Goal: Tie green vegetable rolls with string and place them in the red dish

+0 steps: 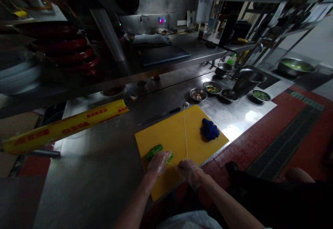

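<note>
Both my hands wear thin clear gloves over a yellow cutting board (179, 132). My left hand (159, 162) is closed on the near end of a green wrapped roll (154, 151) lying on the board. My right hand (189, 170) pinches a thin white string (185, 132). The string runs taut from the roll to my right hand and away across the board to its far edge. A crumpled blue cloth (209, 129) lies on the right part of the board.
A knife (161, 115) lies on the steel counter (104, 173) behind the board. A long yellow cling-film box (65, 126) sits to the left. Several small metal bowls (212, 87) stand at the back right. A shelf (166, 66) overhangs the counter. A red tiled floor with a drain (283, 142) is on the right.
</note>
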A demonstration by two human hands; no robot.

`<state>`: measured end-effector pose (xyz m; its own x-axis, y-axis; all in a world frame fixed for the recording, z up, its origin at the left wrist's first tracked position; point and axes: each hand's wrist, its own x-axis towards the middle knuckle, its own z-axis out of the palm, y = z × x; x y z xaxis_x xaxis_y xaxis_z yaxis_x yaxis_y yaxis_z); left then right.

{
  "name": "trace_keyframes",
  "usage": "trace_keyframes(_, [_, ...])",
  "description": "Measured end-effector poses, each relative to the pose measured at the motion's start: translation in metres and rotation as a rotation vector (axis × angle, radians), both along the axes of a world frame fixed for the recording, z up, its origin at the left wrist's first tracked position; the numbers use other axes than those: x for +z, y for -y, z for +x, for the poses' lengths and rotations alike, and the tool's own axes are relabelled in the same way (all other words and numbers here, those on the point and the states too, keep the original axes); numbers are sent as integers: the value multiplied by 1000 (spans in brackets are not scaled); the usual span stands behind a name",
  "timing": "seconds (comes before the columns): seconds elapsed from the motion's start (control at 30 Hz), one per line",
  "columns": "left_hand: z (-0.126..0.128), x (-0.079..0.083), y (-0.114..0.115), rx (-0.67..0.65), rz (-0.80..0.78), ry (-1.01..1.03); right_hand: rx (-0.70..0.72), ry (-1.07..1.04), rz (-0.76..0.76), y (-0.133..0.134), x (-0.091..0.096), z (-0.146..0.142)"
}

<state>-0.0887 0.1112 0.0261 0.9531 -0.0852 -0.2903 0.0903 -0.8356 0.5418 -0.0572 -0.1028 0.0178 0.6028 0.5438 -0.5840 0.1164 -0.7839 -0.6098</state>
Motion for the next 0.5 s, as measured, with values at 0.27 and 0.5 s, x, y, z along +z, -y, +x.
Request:
trace_keyframes(0.27, [16,4,2,-75,257,-94,-117,-70,4,1,7,-1])
trace_keyframes(0.5, [19,-5,0,26,104,-8,-147,-122,77,1,9,3])
